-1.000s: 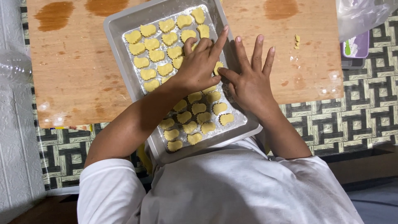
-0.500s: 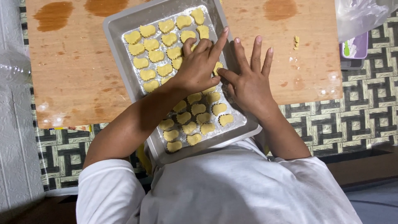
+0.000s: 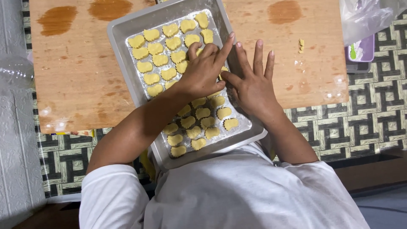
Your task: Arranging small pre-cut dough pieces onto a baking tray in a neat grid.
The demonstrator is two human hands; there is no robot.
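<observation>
A metal baking tray [image 3: 127, 40] lies tilted on a wooden board [image 3: 76, 85], its near end against my white shirt. Several pale yellow cut-out dough pieces [image 3: 159, 59] lie in rows on it, more at the near end [image 3: 199, 127]. My left hand [image 3: 205, 68] rests on the tray's middle with bent fingers over some pieces, index finger stretched to the right rim. My right hand [image 3: 254, 85] lies beside it with fingers spread, over the tray's right rim. Its thumb touches a dough piece [image 3: 223, 71] between the two hands. What lies under my left palm is hidden.
A small scrap of dough [image 3: 301, 44] lies on the board's right part. A clear plastic bag [image 3: 364, 17] and a small purple-and-white box [image 3: 360, 51] sit at the top right. The board lies on a black-and-white patterned mat [image 3: 364, 114]; wet dark patches [image 3: 106, 8] mark the board's far side.
Both hands stay at the same spot on the tray; only the fingers have shifted slightly. The tray has not moved.
</observation>
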